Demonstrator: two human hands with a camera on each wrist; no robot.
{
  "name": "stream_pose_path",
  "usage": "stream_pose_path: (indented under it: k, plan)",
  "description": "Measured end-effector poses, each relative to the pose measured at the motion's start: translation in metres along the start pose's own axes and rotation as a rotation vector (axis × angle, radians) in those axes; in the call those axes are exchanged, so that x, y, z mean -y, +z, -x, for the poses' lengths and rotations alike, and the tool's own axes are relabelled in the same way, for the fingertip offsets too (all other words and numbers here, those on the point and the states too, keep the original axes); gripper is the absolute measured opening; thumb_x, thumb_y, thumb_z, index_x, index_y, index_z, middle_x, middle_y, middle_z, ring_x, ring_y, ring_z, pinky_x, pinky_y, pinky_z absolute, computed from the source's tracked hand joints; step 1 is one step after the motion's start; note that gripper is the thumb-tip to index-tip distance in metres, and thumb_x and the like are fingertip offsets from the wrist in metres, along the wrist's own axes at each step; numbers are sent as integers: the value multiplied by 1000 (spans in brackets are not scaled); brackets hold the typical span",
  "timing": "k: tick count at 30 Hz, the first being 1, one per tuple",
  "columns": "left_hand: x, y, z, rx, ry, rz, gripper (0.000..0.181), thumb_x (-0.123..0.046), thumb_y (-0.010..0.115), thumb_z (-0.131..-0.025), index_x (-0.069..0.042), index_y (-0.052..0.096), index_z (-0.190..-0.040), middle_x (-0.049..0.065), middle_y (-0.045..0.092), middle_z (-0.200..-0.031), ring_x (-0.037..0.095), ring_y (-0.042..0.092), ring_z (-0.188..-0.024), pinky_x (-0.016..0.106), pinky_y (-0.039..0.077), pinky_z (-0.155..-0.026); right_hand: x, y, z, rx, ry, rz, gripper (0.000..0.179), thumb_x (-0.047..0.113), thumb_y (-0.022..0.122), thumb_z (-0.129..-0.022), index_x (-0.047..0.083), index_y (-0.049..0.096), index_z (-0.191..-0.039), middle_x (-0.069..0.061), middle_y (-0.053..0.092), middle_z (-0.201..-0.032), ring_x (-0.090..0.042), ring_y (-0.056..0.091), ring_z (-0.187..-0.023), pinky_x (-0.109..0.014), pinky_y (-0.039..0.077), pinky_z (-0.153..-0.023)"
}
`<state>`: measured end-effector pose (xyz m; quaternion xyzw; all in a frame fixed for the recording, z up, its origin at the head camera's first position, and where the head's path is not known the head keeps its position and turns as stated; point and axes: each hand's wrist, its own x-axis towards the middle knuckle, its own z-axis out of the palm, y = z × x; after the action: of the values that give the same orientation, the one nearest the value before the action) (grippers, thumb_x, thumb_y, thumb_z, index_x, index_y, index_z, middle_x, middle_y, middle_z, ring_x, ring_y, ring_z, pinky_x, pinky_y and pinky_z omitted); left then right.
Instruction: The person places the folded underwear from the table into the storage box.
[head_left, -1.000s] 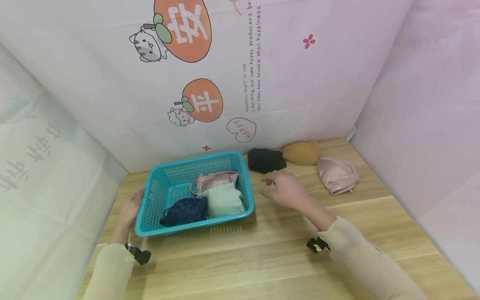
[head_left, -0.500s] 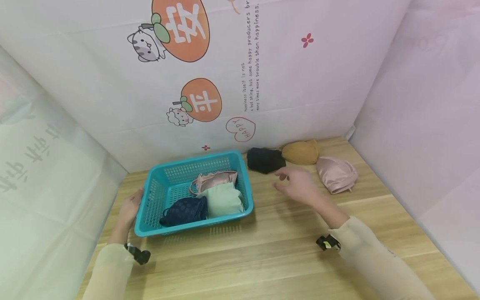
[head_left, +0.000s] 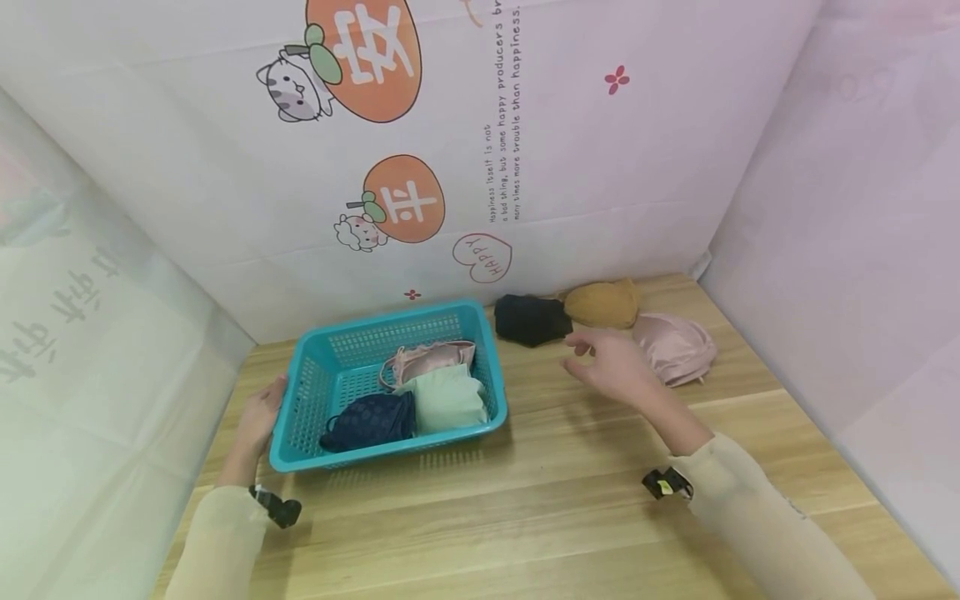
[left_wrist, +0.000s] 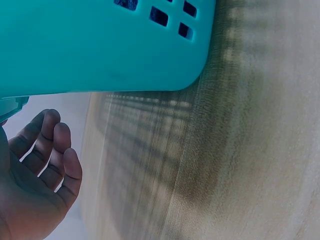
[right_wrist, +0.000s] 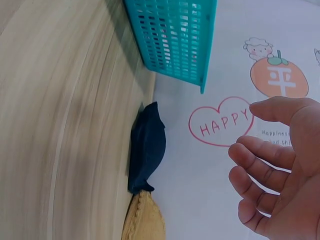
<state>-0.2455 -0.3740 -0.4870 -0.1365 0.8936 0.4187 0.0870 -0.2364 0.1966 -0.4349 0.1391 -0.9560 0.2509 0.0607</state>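
Observation:
In the head view my left hand [head_left: 258, 417] touches the left rim of a teal plastic basket [head_left: 491, 358]. Its four fingers [left_wrist: 62, 135] are loosely bent and apart from the basket wall in the left wrist view; the thumb is mostly hidden by the rim. A pink folded bra [head_left: 435, 358], a mint-green one [head_left: 450, 400] and a navy one [head_left: 371, 421] lie inside. My right hand [head_left: 615, 367] hovers with relaxed fingers and nothing in it, in front of a black folded bra [head_left: 531, 320], a mustard one [head_left: 602, 304] and a pink satin one [head_left: 675, 348].
Everything stands on a wood-grain table [head_left: 480, 517]. Printed white cloth [head_left: 585, 167] rises behind it, and similar cloth encloses the left and right sides. The black and mustard bras lie close to the back cloth, right of the basket.
My right hand has moved rightward, away from the basket, and now partly covers the pink satin bra's left edge. The left hand and the basket have stayed in place.

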Motion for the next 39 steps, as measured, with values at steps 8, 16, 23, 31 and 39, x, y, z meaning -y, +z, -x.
stream_pose_path:
  k: [8,16,23,31,39]
  plan:
    - [0,1,0,-15,-1,1,103,-79,13,-94,3,22,-156,32,28,-158,52,33,-143,62,36,-114,-13,-7,2,-40,22,6,43,33,71,-90,6,69,-124,-10,75,-103,-33,67,-100,-49,54,-84]
    - [1,1,-1,-8,10,14,105,-81,16,-92,2,22,-156,31,27,-159,51,33,-143,61,37,-114,-21,-14,5,-42,46,-8,41,33,69,-92,7,68,-124,-12,74,-106,-33,67,-100,-51,54,-82]
    - [1,1,0,-18,5,-4,101,-77,14,-95,3,22,-156,32,27,-158,52,32,-143,62,35,-114,-28,-21,8,-65,53,-4,41,34,68,-92,5,68,-121,-15,74,-105,-35,67,-98,-51,54,-82]
    - [1,2,2,-10,22,25,102,-78,16,-94,2,21,-157,31,27,-159,51,34,-143,60,39,-113,-43,-30,12,-93,98,44,41,39,67,-92,10,69,-122,-10,75,-105,-30,68,-96,-49,51,-82]
    - [0,2,2,-11,15,22,102,-78,15,-94,2,22,-156,32,26,-159,52,33,-143,60,37,-113,-48,-42,18,-78,177,115,45,50,64,-93,19,68,-124,-4,75,-109,-24,69,-94,-43,43,-69]
